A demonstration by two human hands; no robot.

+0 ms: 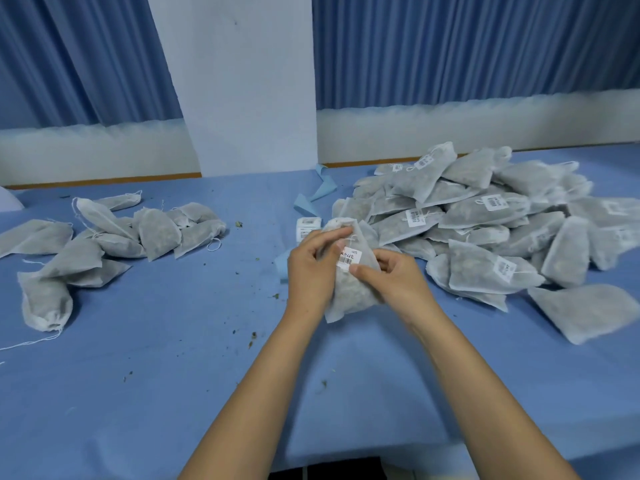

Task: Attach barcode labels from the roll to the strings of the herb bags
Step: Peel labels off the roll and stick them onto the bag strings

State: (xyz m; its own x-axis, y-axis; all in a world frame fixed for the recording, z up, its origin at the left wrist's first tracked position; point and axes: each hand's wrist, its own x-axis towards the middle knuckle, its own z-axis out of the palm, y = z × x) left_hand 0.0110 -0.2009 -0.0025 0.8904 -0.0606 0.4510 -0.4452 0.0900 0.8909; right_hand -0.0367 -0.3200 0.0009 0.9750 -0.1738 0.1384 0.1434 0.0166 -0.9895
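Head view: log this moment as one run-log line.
left hand: holds herb bag | right hand: grips bag, thumb at barcode label | unlabelled bags: person's left | labelled pile: person's right

Toward you from both wrists the blue table (156, 375) lies open — only scattered herb crumbs (252, 336), nothing to stop a hand. Left of your left hand (306, 271) a broad bare lane runs out to the loose heap of unlabelled bags (104, 237), well apart, with strings trailing off its near edge. Right of your right hand (394, 277) room is tight: the big pile of labelled bags (485, 220) begins just beside it and spreads outward. The herb bag (349, 296) you grip fills the gap between the hands. Just beyond your left fingers sit the label roll (306, 226) and curled blue backing strips (323, 192) — obstacles to a forward reach.
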